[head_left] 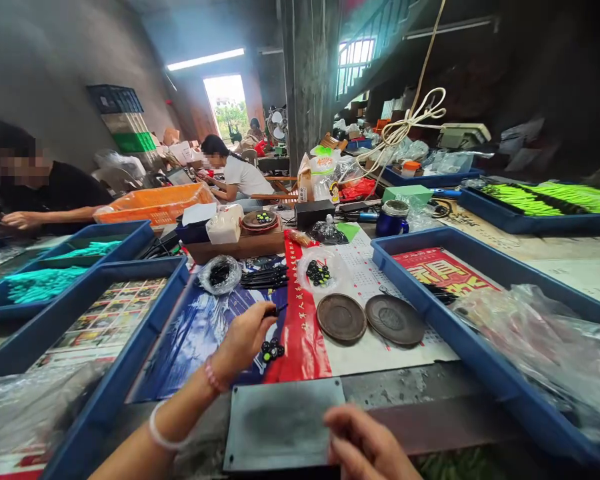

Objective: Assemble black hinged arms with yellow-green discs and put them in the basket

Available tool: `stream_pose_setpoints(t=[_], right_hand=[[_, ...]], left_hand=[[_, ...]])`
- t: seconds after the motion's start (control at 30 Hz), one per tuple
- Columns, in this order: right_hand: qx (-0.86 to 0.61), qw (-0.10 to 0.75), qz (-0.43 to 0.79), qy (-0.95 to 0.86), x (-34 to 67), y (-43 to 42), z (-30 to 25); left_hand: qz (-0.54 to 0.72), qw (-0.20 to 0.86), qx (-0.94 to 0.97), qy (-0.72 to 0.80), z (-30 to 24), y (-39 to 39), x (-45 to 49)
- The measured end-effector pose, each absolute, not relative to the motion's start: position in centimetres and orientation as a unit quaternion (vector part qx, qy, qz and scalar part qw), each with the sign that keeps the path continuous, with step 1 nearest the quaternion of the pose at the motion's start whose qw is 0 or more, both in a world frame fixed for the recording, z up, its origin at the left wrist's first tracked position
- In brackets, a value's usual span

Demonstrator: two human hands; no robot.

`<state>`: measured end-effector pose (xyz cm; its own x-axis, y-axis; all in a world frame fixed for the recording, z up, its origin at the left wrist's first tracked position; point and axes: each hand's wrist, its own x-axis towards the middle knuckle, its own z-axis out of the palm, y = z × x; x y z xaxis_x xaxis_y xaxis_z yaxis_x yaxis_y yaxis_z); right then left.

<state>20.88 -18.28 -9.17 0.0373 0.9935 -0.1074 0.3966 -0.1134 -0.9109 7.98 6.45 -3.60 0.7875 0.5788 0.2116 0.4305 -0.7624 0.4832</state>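
Observation:
My left hand (245, 340) reaches forward over the blue and red poster on the bench, its fingers pinched on a thin black stick (276, 310). A small cluster of black parts with a green dot (272, 349) lies just right of that hand. My right hand (365, 445) rests at the near edge on a grey metal plate (280, 420), fingers curled, with nothing visible in them. Two dark round dishes (341, 318) (395, 320) sit beyond the plate. A row of black sticks (264, 277) and a bag of black and green parts (319, 272) lie farther back.
Blue trays flank me: an empty paper-lined one (145, 333) at left, one (480, 373) with crumpled plastic at right, others holding teal (45, 283) and green pieces (540, 199). Other people sit at left (45, 193) and at the back (235, 175). A pillar (307, 80) stands behind the bench.

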Motion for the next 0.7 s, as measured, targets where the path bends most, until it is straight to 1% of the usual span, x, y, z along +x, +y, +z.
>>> stream_pose_setpoints(t=[0.1,0.13,0.2,0.3,0.43,0.53,0.6,0.63,0.7], right_hand=[[-0.575,0.587,0.421,-0.386,20.6,-17.0,-8.2],[-0.542,0.631,0.431,-0.349,20.3,-16.5,-8.0],[-0.494,0.655,0.464,-0.334,19.4,-15.7,-7.5],[-0.493,0.627,0.488,-0.354,18.2,-15.5,-7.3],[-0.511,0.588,0.501,-0.377,17.6,-16.4,-7.4],[-0.518,0.539,0.503,-0.434,18.3,-16.1,-7.1],[-0.551,0.487,0.437,-0.518,19.4,-14.7,-6.6],[-0.580,0.448,0.377,-0.566,20.0,-13.6,-6.3],[-0.646,0.327,0.249,-0.643,21.2,-11.0,-5.9]], left_hand=[[0.205,0.264,0.912,0.238,-3.5,0.6,5.5],[0.222,0.296,0.901,0.225,-3.6,-1.2,4.9],[0.233,0.353,0.882,0.209,-4.1,-4.2,3.8],[0.241,0.403,0.857,0.212,-5.2,-6.9,2.6],[0.228,0.448,0.833,0.232,-7.0,-8.5,1.0],[0.214,0.520,0.776,0.285,-7.5,-9.2,0.1],[0.213,0.599,0.698,0.329,-7.3,-9.5,-0.1],[0.218,0.638,0.651,0.348,-7.1,-9.5,-0.2],[0.235,0.701,0.564,0.369,-6.8,-9.6,-0.3]])
